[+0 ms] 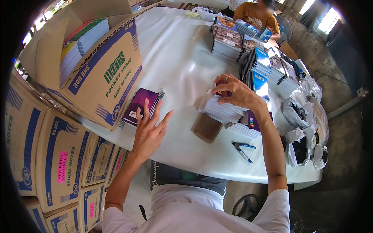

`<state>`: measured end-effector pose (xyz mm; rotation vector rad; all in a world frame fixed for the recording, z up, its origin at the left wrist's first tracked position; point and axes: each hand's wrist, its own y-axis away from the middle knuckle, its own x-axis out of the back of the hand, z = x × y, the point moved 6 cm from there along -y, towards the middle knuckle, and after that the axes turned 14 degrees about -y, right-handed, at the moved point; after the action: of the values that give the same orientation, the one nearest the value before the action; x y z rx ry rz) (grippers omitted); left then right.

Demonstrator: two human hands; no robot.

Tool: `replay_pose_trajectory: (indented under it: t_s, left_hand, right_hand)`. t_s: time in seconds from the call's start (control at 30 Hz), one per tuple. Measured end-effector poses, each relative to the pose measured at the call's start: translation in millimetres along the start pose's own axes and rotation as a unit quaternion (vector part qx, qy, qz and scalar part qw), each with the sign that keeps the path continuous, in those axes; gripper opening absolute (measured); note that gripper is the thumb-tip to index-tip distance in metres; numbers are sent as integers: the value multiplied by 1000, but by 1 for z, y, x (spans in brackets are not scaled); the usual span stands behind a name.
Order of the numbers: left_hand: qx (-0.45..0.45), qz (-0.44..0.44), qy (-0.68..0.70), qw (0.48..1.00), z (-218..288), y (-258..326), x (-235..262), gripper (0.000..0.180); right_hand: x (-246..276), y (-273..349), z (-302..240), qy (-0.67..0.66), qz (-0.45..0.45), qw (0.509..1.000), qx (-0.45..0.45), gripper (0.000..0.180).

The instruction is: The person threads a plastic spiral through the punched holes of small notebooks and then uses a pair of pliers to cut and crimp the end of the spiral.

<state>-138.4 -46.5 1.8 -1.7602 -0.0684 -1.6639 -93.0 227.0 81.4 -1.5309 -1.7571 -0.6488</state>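
My left hand (149, 130) lies with spread fingers on a small stack of purple spiral notebooks (140, 105) beside the open carton. Over to the right, my right hand (241, 93) curls its thumb and fingers around a purple cover (222, 88) on top of a stack of white page blocks (223, 110). Whether pages come with that cover is hidden by the fingers. A clear plastic sheet edge shows at the stack's left side. Another purple cover (254, 121) sits partly beneath my right forearm. In front of the stack lies a flat brownish translucent piece (208, 127).
Blue-handled pliers (243, 150) lie near the table's front edge. Stacked spiral notebooks (229, 40) stand at the far right, wrapped black coils (299, 145) at the right edge. An open carton (105, 73) of notebooks and more cartons (64, 159) fill the left. A person (258, 15) sits across.
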Motion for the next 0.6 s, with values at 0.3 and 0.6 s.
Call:
replay_pose_trajectory:
  t_s: [0.3,0.6]
  left_hand:
    - [-35,7,23,999,12,-4,-2,60]
    - [-35,5,53,998,20,-8,0,55]
  right_hand:
    - [9,-7,4,-38,-27,998,30,33]
    - [6,-9,-3,24,-52,997,52,31]
